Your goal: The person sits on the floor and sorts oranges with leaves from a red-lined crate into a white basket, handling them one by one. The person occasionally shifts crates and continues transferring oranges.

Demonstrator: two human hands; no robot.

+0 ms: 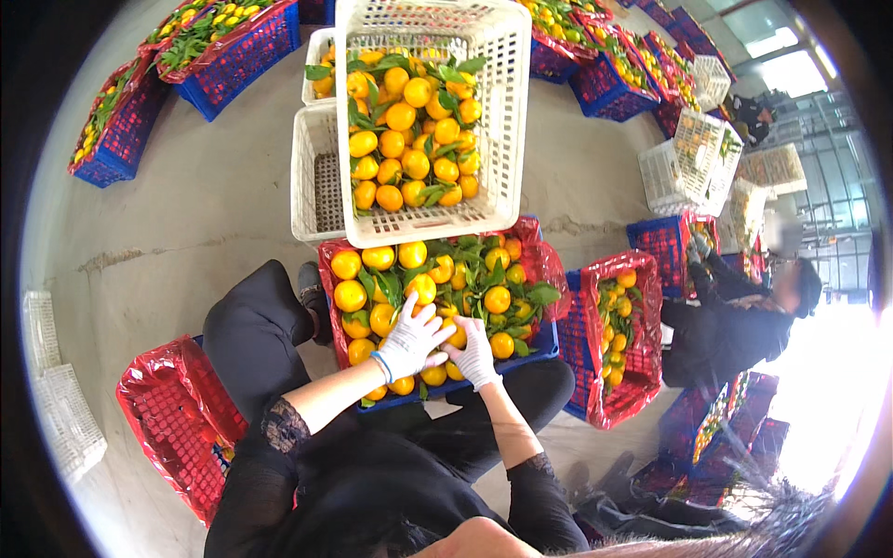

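Note:
Before me is a blue plastic crate (548, 342) lined with red plastic film and filled with orange citrus fruit (349, 296) and green leaves. My left hand (413, 340), in a pale knit glove, lies over the fruit in the crate's lower middle with its fingers spread. Close to its right, my right hand (474, 354), gloved too, has its fingertips on an orange fruit (457, 337); whether it grips the fruit is hard to tell. Beyond them a white perforated crate (506, 125), tilted towards me, holds more leafy citrus fruit (400, 116).
A white crate (307, 174) stands behind at left. To the right is a red-lined crate (628, 411), partly filled; at lower left, another red-lined crate (167, 411). A co-worker (725, 335) works at the right. Filled blue crates (244, 63) line the floor further off.

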